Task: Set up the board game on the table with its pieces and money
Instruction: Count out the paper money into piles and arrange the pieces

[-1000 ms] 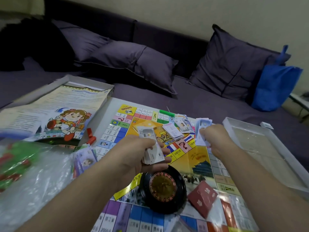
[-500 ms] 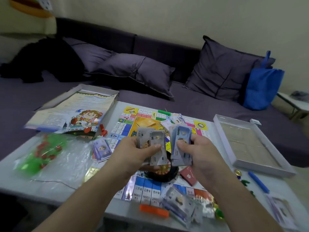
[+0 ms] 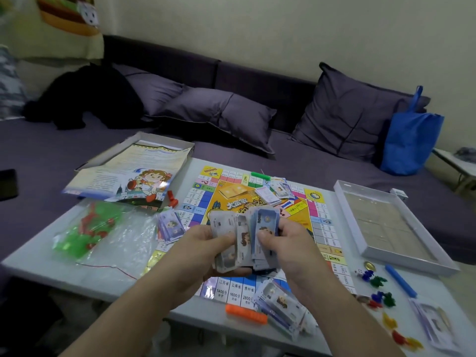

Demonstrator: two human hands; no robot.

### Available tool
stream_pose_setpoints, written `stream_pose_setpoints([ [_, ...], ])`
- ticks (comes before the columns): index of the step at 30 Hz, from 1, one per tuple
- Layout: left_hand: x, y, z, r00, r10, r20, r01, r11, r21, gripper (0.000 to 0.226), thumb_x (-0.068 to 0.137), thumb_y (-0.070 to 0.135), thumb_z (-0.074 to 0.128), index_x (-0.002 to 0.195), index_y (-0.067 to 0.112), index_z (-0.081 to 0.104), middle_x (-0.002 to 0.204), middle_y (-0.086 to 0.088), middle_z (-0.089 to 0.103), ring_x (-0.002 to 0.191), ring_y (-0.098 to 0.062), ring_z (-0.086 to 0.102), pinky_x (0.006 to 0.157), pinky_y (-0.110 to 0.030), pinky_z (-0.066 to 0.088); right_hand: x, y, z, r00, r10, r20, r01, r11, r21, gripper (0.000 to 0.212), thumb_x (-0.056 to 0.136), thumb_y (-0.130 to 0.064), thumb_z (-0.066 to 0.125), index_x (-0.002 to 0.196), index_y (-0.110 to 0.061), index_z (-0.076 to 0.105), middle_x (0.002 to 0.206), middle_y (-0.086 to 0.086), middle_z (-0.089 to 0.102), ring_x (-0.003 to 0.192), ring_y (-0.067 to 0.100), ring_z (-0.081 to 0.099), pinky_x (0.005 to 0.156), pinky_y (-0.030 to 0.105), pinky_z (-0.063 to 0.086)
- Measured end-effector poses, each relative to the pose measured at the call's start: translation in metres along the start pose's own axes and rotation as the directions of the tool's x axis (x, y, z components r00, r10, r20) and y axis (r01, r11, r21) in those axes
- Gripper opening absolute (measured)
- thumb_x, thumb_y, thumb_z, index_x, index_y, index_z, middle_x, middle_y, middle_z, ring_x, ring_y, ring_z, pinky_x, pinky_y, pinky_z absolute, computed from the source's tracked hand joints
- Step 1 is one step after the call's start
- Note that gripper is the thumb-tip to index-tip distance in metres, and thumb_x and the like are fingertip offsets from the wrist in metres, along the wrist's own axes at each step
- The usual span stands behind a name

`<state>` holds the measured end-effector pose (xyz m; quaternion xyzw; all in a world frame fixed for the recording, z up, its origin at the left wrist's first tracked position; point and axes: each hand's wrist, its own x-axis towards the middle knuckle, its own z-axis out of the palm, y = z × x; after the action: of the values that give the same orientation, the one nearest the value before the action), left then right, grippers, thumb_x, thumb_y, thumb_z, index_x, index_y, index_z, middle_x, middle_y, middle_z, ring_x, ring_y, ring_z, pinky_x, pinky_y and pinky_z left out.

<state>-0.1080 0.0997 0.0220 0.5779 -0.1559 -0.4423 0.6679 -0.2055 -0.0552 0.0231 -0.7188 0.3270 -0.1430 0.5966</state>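
The colourful game board [image 3: 239,191] lies open on the white table [image 3: 46,256]. Above its near half, my left hand [image 3: 203,249] grips a fan of grey play-money notes [image 3: 228,238]. My right hand [image 3: 280,243] holds a stack of blue notes [image 3: 265,222] pressed against that fan. More money lies in piles at the board's far side [image 3: 277,190], its left edge [image 3: 170,225], the near edge [image 3: 280,307] and the table's right corner [image 3: 435,323]. Small coloured pawns [image 3: 378,289] sit to the right of the board.
A box half with the rule sheet [image 3: 134,173] sits at the back left, the other box half [image 3: 386,222] at the right. A plastic bag of green and red pieces [image 3: 90,233] lies left. An orange stick [image 3: 246,313] and a blue stick [image 3: 400,280] lie near the front. A sofa stands behind.
My hands came back from the board's middle toward me and met. The right hand's blue notes now touch the left hand's grey fan. The view pulled back and rose.
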Motion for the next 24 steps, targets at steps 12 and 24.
stream_pose_setpoints([
  [12, 0.009, -0.003, -0.032, 0.993, 0.022, -0.113, -0.008, 0.993, 0.121, 0.015, 0.098, 0.012, 0.068, 0.105, -0.001, 0.070, 0.095, -0.016, 0.080, 0.090, -0.032, 0.080, 0.071, -0.046, 0.067, 0.012, 0.000, 0.030, 0.992, -0.123, 0.031, 0.126, 0.983, -0.136, 0.018, 0.104, -0.013, 0.061, 0.107, -0.027, 0.071, 0.093, -0.003, 0.077, 0.082, 0.014, 0.075, 0.059, 0.026, 0.059],
  [24, 0.019, -0.008, -0.061, 0.974, -0.029, -0.226, 0.013, 0.997, -0.074, 0.017, 0.094, 0.002, 0.071, 0.109, -0.008, 0.070, 0.095, -0.023, 0.079, 0.086, -0.035, 0.079, 0.065, -0.041, 0.066, 0.024, 0.005, 0.067, 0.994, -0.038, 0.106, 0.053, 0.987, -0.150, 0.023, 0.105, -0.012, 0.060, 0.106, -0.030, 0.073, 0.094, -0.002, 0.078, 0.090, 0.021, 0.075, 0.077, 0.047, 0.066],
])
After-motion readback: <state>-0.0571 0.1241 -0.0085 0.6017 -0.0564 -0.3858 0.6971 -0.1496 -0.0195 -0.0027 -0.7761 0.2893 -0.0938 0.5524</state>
